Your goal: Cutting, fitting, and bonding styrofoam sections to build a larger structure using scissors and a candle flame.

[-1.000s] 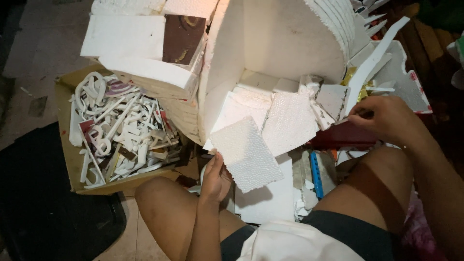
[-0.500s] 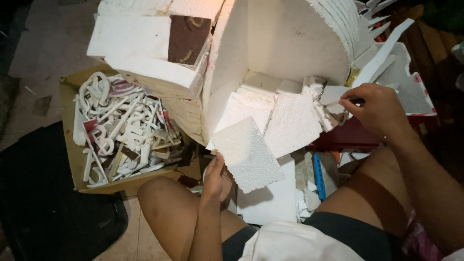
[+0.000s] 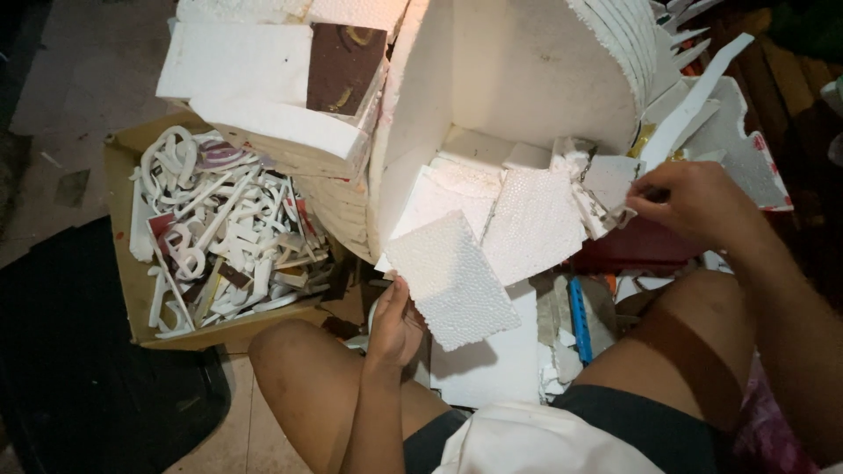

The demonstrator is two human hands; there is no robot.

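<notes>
My left hand (image 3: 395, 323) grips the lower left edge of a flat white foam sheet (image 3: 452, 279), held tilted above my lap. My right hand (image 3: 694, 204) is closed on a small white foam scrap (image 3: 612, 182) at the right of the pile. Between the hands lie several more foam squares (image 3: 531, 224), overlapping. Behind them stands a large white foam block (image 3: 518, 70) with a curved, stepped top edge.
A cardboard box (image 3: 123, 263) at the left is full of white cut-out foam shapes (image 3: 219, 241). Stacked foam slabs with a brown panel (image 3: 342, 66) sit above it. A blue pen-like tool (image 3: 578, 318) and a red box (image 3: 641, 250) lie by my right knee.
My right hand has drawn left and slightly down toward the pile, still holding the small scrap. The left hand and its sheet have stayed nearly still.
</notes>
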